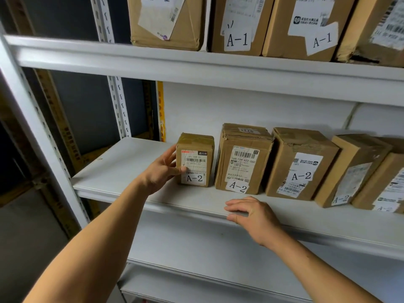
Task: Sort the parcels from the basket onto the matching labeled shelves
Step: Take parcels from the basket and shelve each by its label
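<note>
A small brown parcel (195,159) labelled A-2 stands upright at the left end of a row on the middle white shelf (122,169). My left hand (162,171) grips its left side, thumb across the front label. My right hand (249,212) rests flat on the shelf's front edge and holds nothing. To the right stand more A-2 parcels: a taller one (242,158), another (299,164) and two tilted ones (349,169). The basket is out of view.
The upper shelf (153,62) carries several brown boxes marked A-1 (238,25). White slotted uprights (119,106) frame the rack on the left. A lower shelf (196,278) shows at the bottom. Dark shelving lies beyond on the left.
</note>
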